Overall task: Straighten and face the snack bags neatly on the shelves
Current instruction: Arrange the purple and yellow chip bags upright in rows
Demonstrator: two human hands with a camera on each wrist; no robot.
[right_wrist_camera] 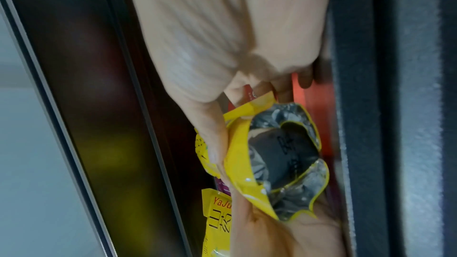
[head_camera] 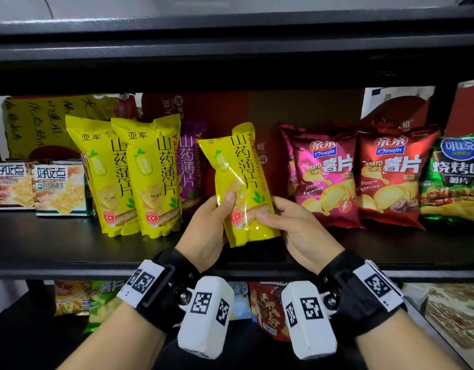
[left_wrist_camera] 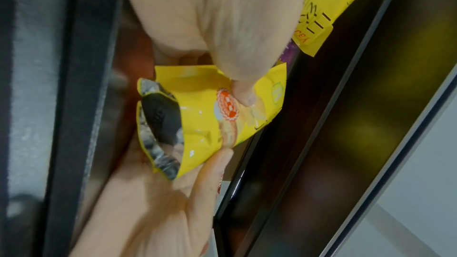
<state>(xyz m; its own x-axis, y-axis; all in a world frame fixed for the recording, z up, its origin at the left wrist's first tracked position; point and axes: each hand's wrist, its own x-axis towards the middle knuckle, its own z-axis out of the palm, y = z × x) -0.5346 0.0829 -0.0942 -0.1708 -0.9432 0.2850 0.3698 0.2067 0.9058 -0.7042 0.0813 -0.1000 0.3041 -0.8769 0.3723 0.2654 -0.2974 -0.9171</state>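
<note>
- A yellow bag point(head_camera: 241, 182) is held by both hands at its lower half, in front of the middle shelf point(head_camera: 70, 244), in the gap between the two standing yellow bags point(head_camera: 131, 177) and the pink chip bag point(head_camera: 324, 180).
- The left hand point(head_camera: 204, 231) is clasped on the bag's lower left edge, thumb on the front and fingers behind; in the left wrist view the thumb point(left_wrist_camera: 243, 93) is seen pressed on the printed face.
- The right hand point(head_camera: 297, 231) is closed on the lower right edge in the same way, so that the bag is steadied from both sides and can be turned squarely.
- The bag is tilted, its top leaning to the left, and its base appears lifted just off the shelf; this is judged to be a mid-placement pose rather than a resting one.
- In the right wrist view the bag's silver gusseted base point(right_wrist_camera: 284, 153) is seen spread open, which is judged to be what lets it stand by itself.
- The grip is kept low, presumably so that the front stays visible and the base can be set down flat.
- A purple bag point(head_camera: 190, 161) stands behind the row, partly hidden, so the yellow bag is probably meant for the slot in front of it or just beside it.
- The red chip bag point(head_camera: 390, 177) and green bag point(head_camera: 455, 177) to the right already face forward.
</note>
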